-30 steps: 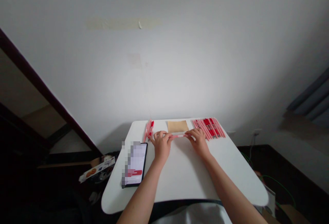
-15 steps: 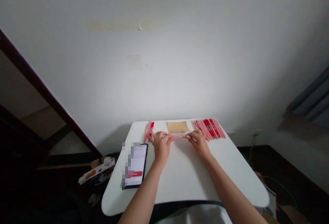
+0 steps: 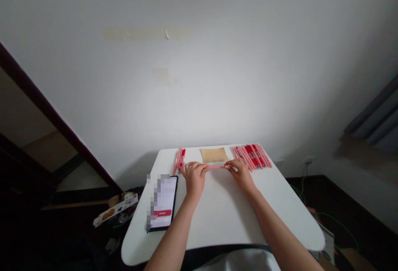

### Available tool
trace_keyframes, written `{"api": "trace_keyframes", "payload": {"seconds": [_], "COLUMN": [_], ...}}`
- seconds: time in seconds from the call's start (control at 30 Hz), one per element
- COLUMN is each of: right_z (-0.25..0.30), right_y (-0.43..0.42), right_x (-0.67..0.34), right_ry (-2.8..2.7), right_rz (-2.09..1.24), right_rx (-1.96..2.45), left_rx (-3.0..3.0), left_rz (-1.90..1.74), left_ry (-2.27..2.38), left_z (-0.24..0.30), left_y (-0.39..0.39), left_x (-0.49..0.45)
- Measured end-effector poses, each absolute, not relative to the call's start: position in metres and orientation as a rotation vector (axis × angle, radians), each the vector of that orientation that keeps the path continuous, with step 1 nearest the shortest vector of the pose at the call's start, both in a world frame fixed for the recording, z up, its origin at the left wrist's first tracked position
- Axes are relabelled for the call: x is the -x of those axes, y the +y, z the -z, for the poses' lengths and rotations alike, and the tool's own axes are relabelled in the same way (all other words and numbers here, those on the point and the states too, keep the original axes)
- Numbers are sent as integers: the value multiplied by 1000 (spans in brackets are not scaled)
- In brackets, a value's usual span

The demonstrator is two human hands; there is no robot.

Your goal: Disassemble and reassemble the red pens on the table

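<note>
Well, from my distance I see the table (image 3: 224, 213), with the phone (image 3: 167, 194) on its left side and a row of pens (image 3: 253, 156) at its far right corner. Over the table's far half I have the left hand (image 3: 195, 177) and the right hand (image 3: 241, 174), fingers pinched narrow. Along its far edge lie a few pens (image 3: 179, 159), left, and the card (image 3: 214, 155), centre. Smallest, the pink pen (image 3: 216, 167) spans crosswise between both hands, an end in each grip.

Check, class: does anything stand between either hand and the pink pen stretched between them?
Nothing visible does: the left hand and the right hand each grip the pink pen directly. The tan sheet lies beyond it, not between.
</note>
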State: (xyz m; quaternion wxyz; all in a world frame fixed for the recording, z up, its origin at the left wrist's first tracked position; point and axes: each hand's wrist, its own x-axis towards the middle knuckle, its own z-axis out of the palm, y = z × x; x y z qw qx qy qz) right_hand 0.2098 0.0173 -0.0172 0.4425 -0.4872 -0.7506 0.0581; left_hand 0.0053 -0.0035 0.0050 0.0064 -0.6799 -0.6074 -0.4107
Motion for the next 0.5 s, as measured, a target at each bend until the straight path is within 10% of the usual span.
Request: {"api": "trace_keyframes", "payload": {"seconds": [0.5], "right_z": [22], "right_y": [21], "right_x": [-212], "right_ry": [-1808], "right_rz": [-161], "right_rx": [1231], "left_rx": [2107], "left_rz": [1263], "left_ry": [-1885], "left_z": [-2], "left_y": [-3], "left_x": [-5]}}
